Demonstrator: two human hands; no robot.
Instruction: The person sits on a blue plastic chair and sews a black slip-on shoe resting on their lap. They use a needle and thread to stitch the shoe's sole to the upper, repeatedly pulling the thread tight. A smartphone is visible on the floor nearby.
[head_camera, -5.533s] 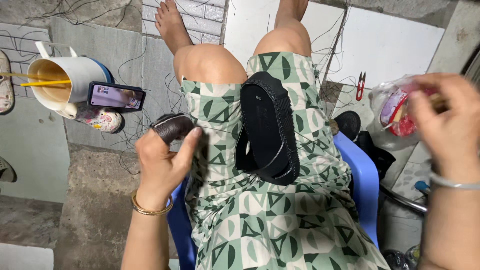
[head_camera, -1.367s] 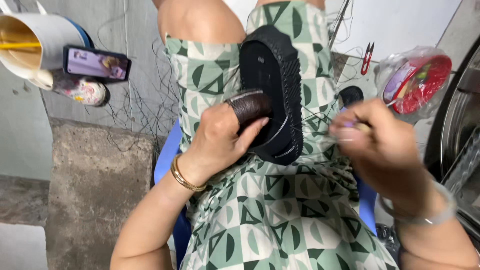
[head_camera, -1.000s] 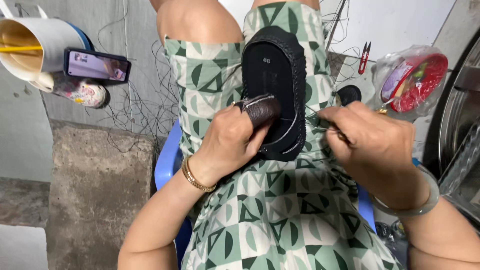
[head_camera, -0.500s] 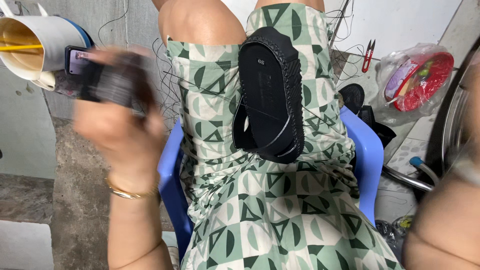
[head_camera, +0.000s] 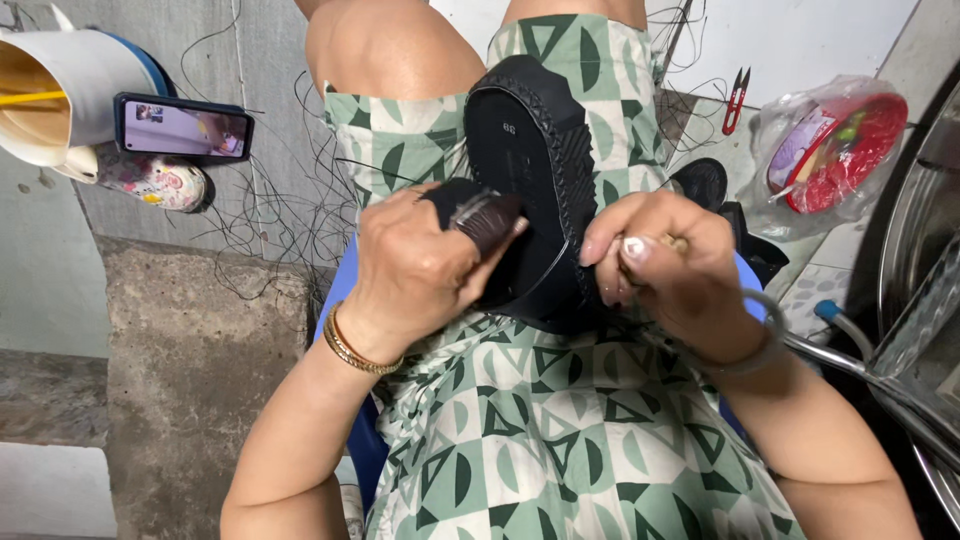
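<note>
**Stitching the edge of a black sole**

The black sole (head_camera: 535, 190) lies on the lap, on the green patterned dress (head_camera: 560, 440). The left hand (head_camera: 415, 270) is closed around a dark spool of thread (head_camera: 480, 212) and rests against the sole's left side. The right hand (head_camera: 665, 255) is pinched shut at the sole's lower right edge, probably on a needle, though the tool is too small to make out. The work looks mid-stitch; the next pull would need the sole held steady. Left of the sole, a phone (head_camera: 185, 128) leans on a cup (head_camera: 70, 100); red snips (head_camera: 737, 98) lie to its right.
</note>
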